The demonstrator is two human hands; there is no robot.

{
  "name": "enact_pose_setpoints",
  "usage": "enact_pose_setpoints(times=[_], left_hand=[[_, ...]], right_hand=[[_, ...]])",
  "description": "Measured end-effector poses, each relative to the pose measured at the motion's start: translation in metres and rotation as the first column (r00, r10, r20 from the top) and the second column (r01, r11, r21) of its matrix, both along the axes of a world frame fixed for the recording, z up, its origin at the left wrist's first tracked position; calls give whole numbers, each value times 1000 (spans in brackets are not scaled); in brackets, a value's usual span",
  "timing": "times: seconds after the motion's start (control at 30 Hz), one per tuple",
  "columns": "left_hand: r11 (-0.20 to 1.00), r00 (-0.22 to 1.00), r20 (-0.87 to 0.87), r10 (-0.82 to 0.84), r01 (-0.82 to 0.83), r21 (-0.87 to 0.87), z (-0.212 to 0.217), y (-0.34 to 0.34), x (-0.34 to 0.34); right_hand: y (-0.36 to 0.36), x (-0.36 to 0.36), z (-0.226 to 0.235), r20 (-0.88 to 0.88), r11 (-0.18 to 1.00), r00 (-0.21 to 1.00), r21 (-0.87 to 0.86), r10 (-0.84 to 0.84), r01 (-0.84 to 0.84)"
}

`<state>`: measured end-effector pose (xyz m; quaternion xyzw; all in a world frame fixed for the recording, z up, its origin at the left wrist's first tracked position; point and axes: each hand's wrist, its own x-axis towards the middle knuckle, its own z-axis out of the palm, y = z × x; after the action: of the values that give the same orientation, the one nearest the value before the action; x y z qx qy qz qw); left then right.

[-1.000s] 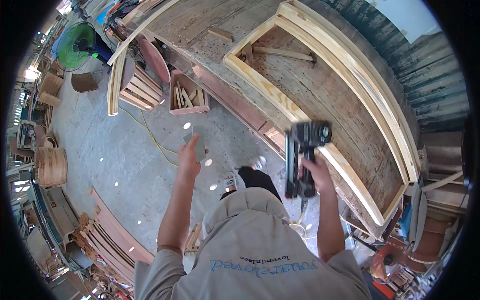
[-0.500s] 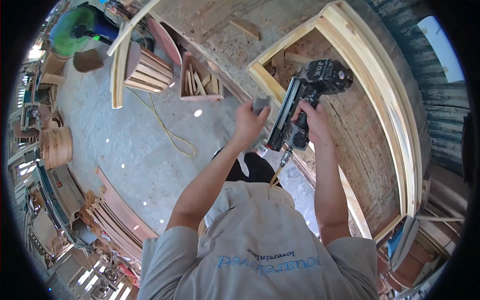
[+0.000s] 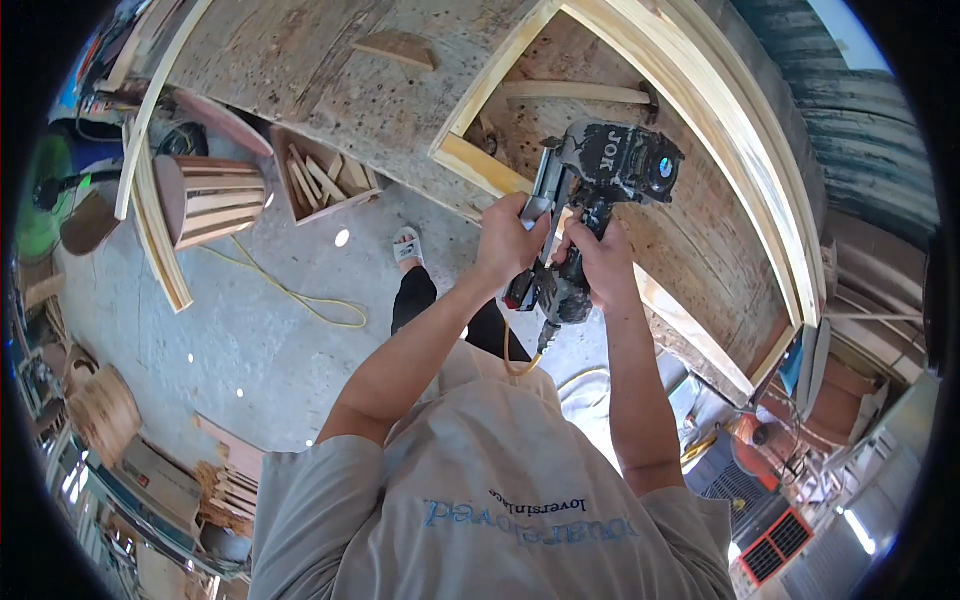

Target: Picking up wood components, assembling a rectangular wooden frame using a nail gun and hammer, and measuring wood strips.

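My right hand is wrapped round the grip of a black pneumatic nail gun, held tilted over the workbench edge. A thin yellow air hose joins the gun's lower end. My left hand is closed beside the gun's long magazine. Between its thumb and fingers shows a small grey nail strip, against or very close to the magazine; the fingers hide most of it. Beyond the gun, a curved wooden frame lies on the bench, with a hammer inside it.
The worn plywood bench fills the far side, bearing a loose wood offcut. Below its edge stands a box of wood scraps, near a slatted round piece. A yellow cord lies on the concrete floor.
My left hand has brought the nail strip over to the gun's magazine. The gun has shifted slightly left in view, and the view has turned, showing more of the bench and the hammer.
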<state>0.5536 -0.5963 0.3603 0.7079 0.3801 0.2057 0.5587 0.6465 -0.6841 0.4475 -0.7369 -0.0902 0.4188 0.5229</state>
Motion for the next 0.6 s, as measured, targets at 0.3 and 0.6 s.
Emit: enact_pose_setpoints(times=[0.3, 0.6], left_hand=[[962, 985, -79, -152, 129, -240, 7, 16, -7], [936, 977, 74, -202, 215, -277, -3, 13, 5]], right_hand=[[4, -6, -5, 28, 999, 999, -11, -37, 38], [10, -9, 5, 31, 997, 996, -22, -80, 80]])
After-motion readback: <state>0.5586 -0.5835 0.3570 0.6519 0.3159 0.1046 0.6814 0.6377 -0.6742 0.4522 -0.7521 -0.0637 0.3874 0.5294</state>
